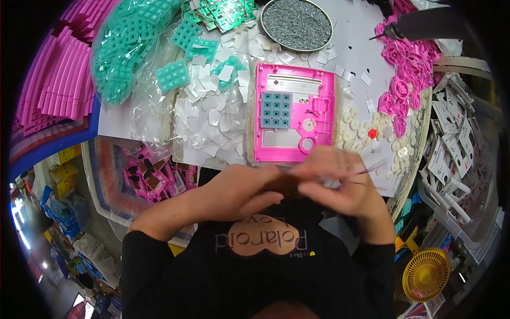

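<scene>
Directly below the camera, both hands met at the near edge of the bench [356, 48], just in front of the person's black shirt. Left hand [239, 191] lay curled, fingers [263, 201] folded inward toward the right hand; whether they pinched anything could not be told. Right hand [340, 183] had its fingers [313, 169] drawn narrow, tips touching the left hand's; thin dark wires [372, 169] stuck out to the right from that grip, blurred. What else sat between the fingertips was too small to make out. Just beyond the hands lay a pink plastic panel [295, 114], flat, face up, with a grey-blue keypad [276, 109] set in its left half and a round opening low on its right side. Loose white paper squares [212, 114] were scattered left of the panel. Teal keypad mats [172, 75] lay farther left, some in a clear bag. A round tray of small grey screws [296, 24] stood behind the panel. Pink round parts [404, 80] were heaped at right, white discs [361, 130] beside them. A yellow fan [425, 274] sat low right, off the bench.
</scene>
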A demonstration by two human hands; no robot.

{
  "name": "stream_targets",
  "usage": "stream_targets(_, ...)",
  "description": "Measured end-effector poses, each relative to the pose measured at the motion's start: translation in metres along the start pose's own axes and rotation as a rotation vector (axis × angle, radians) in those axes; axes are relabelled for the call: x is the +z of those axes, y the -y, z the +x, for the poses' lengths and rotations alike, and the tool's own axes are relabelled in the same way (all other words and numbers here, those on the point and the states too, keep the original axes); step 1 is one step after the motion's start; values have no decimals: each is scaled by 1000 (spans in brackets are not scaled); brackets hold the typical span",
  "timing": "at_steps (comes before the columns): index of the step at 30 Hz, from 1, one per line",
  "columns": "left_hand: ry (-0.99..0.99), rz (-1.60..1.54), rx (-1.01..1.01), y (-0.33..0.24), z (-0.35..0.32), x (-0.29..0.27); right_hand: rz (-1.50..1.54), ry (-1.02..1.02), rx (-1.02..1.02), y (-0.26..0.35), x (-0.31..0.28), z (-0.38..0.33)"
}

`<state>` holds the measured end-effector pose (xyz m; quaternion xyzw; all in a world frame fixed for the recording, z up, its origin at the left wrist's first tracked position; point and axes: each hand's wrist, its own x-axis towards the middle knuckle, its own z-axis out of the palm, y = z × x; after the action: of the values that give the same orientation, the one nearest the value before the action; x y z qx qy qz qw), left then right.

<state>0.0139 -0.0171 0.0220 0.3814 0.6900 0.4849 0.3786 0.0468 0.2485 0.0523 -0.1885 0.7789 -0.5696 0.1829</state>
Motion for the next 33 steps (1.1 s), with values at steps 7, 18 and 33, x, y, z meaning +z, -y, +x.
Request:
stream_targets(7, -239, -941, -269, 2, -15, 20, 97, -134, 138, -35, -27, 69)
stream_targets(18, -120, -786, -223, -1, -18, 11, -366, -3, 307, -30, -31, 101)
stream_targets(33, -204, 957, 131, 5, 15, -35, -950, -132, 338, 4, -19, 107)
